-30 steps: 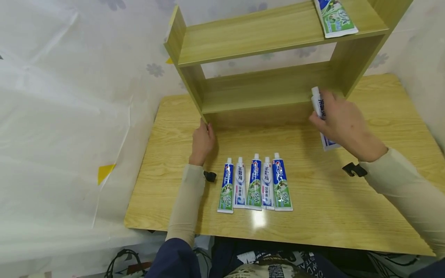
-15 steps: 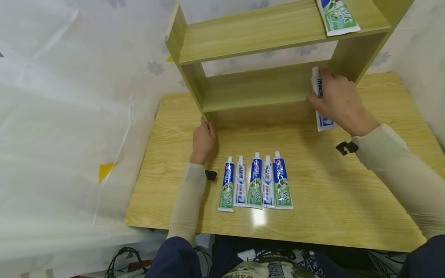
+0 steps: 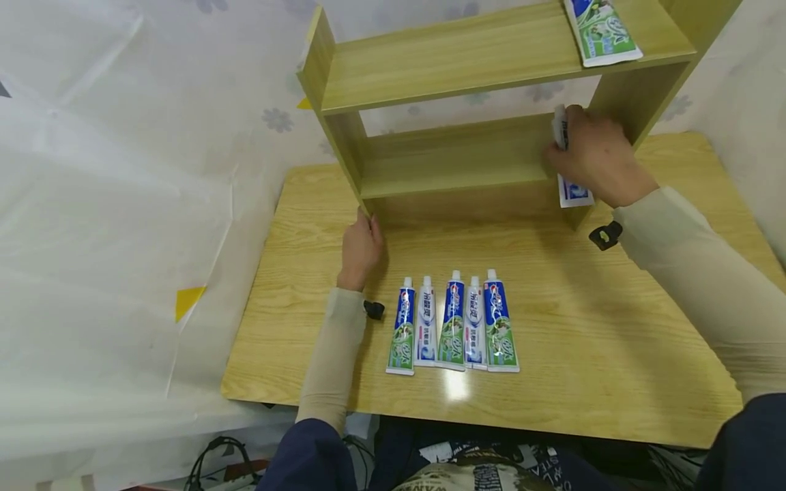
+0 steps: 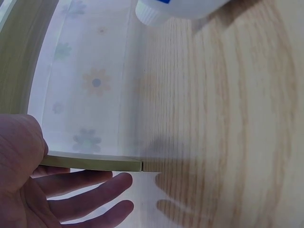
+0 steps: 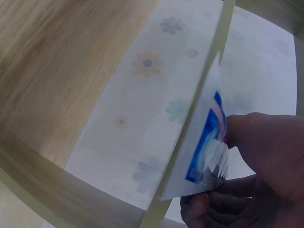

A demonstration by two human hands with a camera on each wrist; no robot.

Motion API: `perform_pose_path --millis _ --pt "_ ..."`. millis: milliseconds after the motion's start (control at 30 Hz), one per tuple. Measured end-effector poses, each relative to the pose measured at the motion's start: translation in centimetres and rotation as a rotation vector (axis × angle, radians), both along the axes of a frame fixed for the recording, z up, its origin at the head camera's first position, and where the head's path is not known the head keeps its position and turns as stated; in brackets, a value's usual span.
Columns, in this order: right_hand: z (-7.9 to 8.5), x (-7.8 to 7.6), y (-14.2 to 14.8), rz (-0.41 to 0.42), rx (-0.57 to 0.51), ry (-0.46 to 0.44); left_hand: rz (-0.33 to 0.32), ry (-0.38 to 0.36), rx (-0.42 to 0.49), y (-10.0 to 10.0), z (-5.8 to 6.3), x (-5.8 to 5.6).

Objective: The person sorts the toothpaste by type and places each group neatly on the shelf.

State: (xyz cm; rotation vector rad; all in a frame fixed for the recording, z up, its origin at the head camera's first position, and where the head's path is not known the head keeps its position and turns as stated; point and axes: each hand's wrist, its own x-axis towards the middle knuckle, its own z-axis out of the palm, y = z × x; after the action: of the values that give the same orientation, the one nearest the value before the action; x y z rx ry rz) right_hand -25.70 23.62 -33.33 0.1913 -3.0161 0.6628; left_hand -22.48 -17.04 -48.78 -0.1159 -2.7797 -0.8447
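Pale flower-patterned wall (image 3: 276, 121) behind, wood-grain table (image 3: 614, 354) below. White toothpaste tube (image 3: 576, 194) in front of the right end of the lower shelf (image 3: 454, 157), near the right side panel (image 3: 641, 99), cap end toward the wall; cannot tell whether it touches the board. Right hand (image 3: 598, 153) clamps it by its edges, thumb on 1 side, curled fingers on the other; printed flat end clear of the grip.

Left hand (image 3: 359, 249) at the near lower corner of the shelf unit's left side panel (image 3: 346, 140): panel edge pinched between thumb and fingers, the fingertips (image 4: 124, 180) extended and slightly apart.

Upper shelf (image 3: 454, 61): 1 blue-and-green tube (image 3: 604, 37), lying at the right, flat end just over the front edge.

On the table, between the forearms, a row of 5 side by side, caps toward the shelves: 3 blue-and-green tubes (image 3: 402, 334) alternating with 2 white tubes (image 3: 426, 327). Both sleeves beige at the cuff, 1 black wrist device (image 3: 606, 236) by each. Yellow patch (image 3: 188, 302) on the white sheeting (image 3: 110, 239) at left
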Motion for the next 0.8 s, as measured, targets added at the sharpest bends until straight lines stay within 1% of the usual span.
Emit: perform_pose_path --millis 133,300,500,633,733,800 --pt "0.0 -1.1 0.1 -0.012 -0.005 -0.060 0.003 -0.005 -0.005 0.2 -0.1 0.1" --pt "-0.1 -2.5 0.6 -0.039 0.000 -0.116 -0.012 -0.008 0.012 0.3 -0.1 0.1" --pt "-0.1 -3.7 0.9 -0.055 -0.004 -0.115 -0.010 -0.017 0.018 0.4 -0.1 0.3" --pt "-0.1 -4.3 1.0 -0.075 0.018 -0.138 -0.009 -0.025 0.015 0.6 -0.1 0.4" --pt "-0.2 -4.6 1.0 -0.095 0.027 -0.158 -0.012 -0.022 0.018 0.8 -0.2 0.4" --pt "-0.4 -4.5 1.0 -0.104 0.015 -0.149 -0.014 -0.021 0.022 0.8 -0.2 0.4"
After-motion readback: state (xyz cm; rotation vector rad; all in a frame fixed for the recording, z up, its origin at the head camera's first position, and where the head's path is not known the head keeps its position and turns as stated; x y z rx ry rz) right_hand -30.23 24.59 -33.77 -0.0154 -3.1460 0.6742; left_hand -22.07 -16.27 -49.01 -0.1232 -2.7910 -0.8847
